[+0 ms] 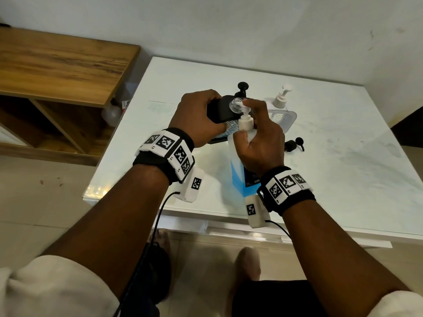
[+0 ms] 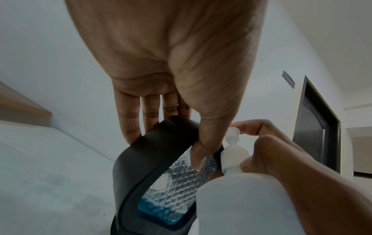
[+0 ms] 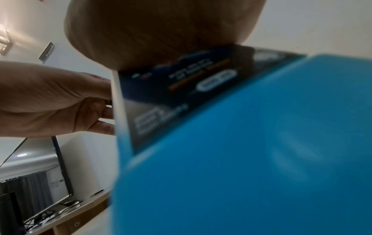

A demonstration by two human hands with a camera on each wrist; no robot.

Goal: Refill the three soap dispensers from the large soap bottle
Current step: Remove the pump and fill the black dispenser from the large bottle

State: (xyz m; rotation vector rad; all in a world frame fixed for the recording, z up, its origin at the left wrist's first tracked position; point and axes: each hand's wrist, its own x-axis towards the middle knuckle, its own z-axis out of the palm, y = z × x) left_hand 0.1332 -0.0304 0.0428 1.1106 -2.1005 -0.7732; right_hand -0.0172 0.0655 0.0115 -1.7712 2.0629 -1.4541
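My left hand (image 1: 199, 113) grips a black-framed dispenser (image 1: 219, 109) with a clear textured window, tilted, its open neck (image 1: 236, 105) facing up. The left wrist view shows a little blue soap at the bottom of that dispenser (image 2: 161, 182). My right hand (image 1: 258, 136) holds the large soap bottle (image 1: 237, 177), which is part full of blue liquid, by its shoulder. The index finger rests on the bottle's white pump head (image 1: 245, 104), right beside the open neck. In the right wrist view the bottle (image 3: 241, 143) fills most of the picture.
A clear dispenser with a white pump (image 1: 281, 104) stands at the back right of the white table (image 1: 343, 156). A black pump top (image 1: 242, 86) shows behind my hands. A loose black pump (image 1: 295, 144) lies to the right. A wooden shelf unit (image 1: 57, 65) stands to the left.
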